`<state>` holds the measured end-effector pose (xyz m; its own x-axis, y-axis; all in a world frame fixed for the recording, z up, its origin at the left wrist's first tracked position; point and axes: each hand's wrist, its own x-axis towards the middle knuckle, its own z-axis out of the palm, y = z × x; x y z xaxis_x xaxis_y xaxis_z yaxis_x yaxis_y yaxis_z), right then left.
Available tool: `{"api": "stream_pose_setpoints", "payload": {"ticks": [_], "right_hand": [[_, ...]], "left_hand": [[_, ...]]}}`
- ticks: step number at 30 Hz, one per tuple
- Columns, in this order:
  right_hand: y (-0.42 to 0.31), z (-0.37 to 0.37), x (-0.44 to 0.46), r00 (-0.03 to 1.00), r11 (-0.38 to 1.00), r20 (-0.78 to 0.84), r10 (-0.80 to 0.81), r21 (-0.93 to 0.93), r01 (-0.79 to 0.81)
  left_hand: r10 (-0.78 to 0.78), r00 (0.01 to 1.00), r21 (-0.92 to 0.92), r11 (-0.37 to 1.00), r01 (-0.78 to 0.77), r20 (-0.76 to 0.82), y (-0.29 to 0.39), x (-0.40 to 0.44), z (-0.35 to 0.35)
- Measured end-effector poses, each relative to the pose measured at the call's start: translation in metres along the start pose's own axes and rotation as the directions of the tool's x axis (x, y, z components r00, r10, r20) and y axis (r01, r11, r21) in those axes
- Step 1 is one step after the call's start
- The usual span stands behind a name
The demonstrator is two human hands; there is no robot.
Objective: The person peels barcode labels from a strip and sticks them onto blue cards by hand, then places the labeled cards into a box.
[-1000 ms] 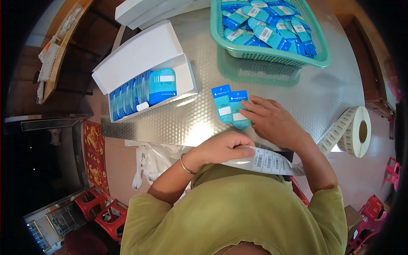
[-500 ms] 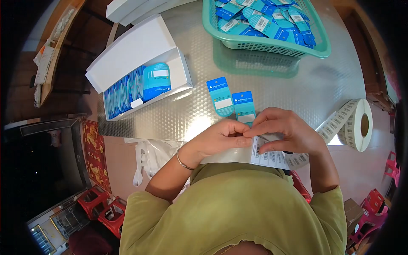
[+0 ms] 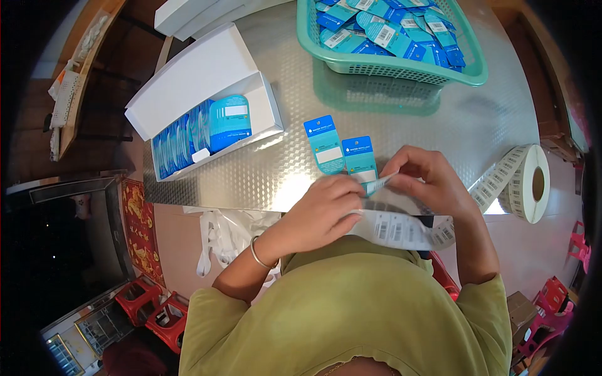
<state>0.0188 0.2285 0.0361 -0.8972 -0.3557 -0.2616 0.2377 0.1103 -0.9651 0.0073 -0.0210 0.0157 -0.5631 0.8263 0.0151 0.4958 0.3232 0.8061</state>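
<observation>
My right hand [image 3: 433, 182] pinches a small white barcode label [image 3: 377, 184] between thumb and fingertips, over the lower end of a blue card [image 3: 359, 156]. My left hand [image 3: 329, 210] is closed on the end of a strip of barcode labels [image 3: 398, 230], which curves below both hands toward the right. A second blue card [image 3: 323, 144] lies just left of the first, its white box blank. The fingers of my left hand partly hide the lower end of the nearer card.
A white box [image 3: 266, 103] with a row of blue cards stands open at left. The green basket [image 3: 401, 66] at the back holds many barcoded cards. A label roll [image 3: 533, 185] sits at the table's right edge. Red stools [image 3: 166, 319] stand on the floor.
My hands have drawn apart, the right one moving up and right with a label in its fingertips. My left hand has shifted slightly down and left, and the strip's end has moved with it.
</observation>
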Motion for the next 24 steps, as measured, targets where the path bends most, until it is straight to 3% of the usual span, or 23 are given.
{"api": "stream_pose_setpoints", "payload": {"ticks": [2,5,9,12,24], "right_hand": [[0.008,-0.002,0.002,0.997,0.999,-0.068,0.025,-0.032,-0.028],[0.016,-0.001,0.005,0.992,0.994,-0.119,0.033,-0.101,-0.046],[0.019,0.002,0.006,0.988,0.982,-0.155,0.005,-0.185,-0.034],[0.010,0.000,0.006,0.984,0.947,-0.138,0.114,-0.285,-0.149],[0.032,-0.001,0.013,0.952,0.959,-0.226,0.204,-0.148,-0.241]], "left_hand": [[0.099,0.995,0.298,0.950,-0.089,-0.021,0.004,-0.001,0.003],[0.090,0.994,0.382,0.918,-0.108,0.065,0.002,-0.002,0.010],[0.124,0.990,0.448,0.883,-0.141,0.067,0.001,0.002,0.017],[0.135,0.990,0.474,0.869,-0.142,0.049,0.000,0.007,0.023],[0.144,0.989,0.477,0.867,-0.144,0.037,0.000,0.014,0.028]]}}
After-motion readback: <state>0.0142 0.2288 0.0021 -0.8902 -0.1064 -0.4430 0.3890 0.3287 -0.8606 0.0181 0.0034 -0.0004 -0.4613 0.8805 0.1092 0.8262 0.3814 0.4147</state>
